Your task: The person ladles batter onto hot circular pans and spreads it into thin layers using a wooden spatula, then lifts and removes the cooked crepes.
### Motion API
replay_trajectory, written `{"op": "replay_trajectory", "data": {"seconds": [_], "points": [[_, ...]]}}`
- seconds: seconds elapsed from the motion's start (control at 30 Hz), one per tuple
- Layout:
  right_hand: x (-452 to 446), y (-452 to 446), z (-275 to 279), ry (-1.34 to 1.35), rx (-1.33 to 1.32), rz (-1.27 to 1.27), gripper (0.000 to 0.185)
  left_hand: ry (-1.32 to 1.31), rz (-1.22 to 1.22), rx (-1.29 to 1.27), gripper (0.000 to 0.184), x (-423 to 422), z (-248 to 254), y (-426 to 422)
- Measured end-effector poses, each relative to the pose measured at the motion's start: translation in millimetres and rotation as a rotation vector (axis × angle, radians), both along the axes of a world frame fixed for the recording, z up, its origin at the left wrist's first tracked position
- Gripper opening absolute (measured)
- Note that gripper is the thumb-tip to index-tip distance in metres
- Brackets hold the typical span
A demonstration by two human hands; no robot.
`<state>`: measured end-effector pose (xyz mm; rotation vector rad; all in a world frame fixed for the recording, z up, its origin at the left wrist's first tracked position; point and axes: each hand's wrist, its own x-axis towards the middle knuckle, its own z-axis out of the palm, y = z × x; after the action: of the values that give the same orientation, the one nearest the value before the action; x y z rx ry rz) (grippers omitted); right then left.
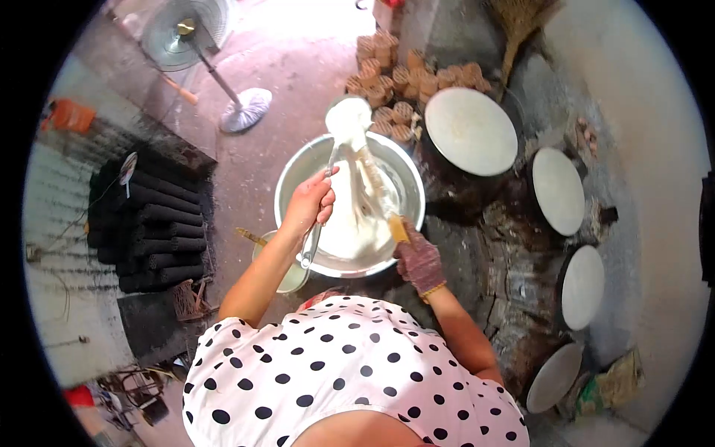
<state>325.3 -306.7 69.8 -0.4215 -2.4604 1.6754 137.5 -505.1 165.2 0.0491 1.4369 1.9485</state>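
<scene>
Floor [298, 89] surrounded the basin [409, 182]; above it your left hand [313, 200] gripped a laden ladle [314, 242], at its rim your right hand [420, 261] a yellow-handled tool [400, 229]; much mixture [342, 232] remained inside.

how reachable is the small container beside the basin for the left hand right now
Probably not at once: the left hand is closed around the ladle's handle, so it would likely need to let go first. The small container sits close by beside the basin, partly hidden by the left forearm.
</scene>
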Motion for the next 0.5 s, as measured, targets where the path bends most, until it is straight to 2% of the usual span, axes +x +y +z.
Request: {"op": "replay_trajectory", "data": {"seconds": [0.03,0.07,0.2,0.27,0.33,0.4,0.47,0.5], "points": [[-2,2,23,-0.005,-0.128,-0.026,0.046,0.080,-0.021,-0.027,0.040,-1,21,-6],[0,2,66,-0.148,-0.366,-0.068,0.047,0.153,-0.049,-0.057,0.041,-2,38,-11],[10,20,61,-0.040,-0.536,-0.182,0.046,0.194,-0.126,-0.114,0.041,-21,57,-40],[16,26,47,-0.096,-0.480,-0.206,0.038,0.179,-0.206,-0.149,0.040,-34,36,-47],[13,30,47,-0.194,-0.519,-0.213,0.032,-0.022,-0.351,-0.212,0.040,-42,-1,-44],[16,30,34,-0.304,-0.562,-0.216,0.028,-0.122,-0.388,-0.195,0.039,-39,-36,-30],[21,25,18,-0.346,-0.472,-0.212,0.029,-0.480,-0.316,-0.092,0.038,-36,-57,-17],[26,22,29,-0.402,-0.408,-0.199,0.031,-0.429,-0.360,-0.019,0.034,-35,-59,-18]]}}
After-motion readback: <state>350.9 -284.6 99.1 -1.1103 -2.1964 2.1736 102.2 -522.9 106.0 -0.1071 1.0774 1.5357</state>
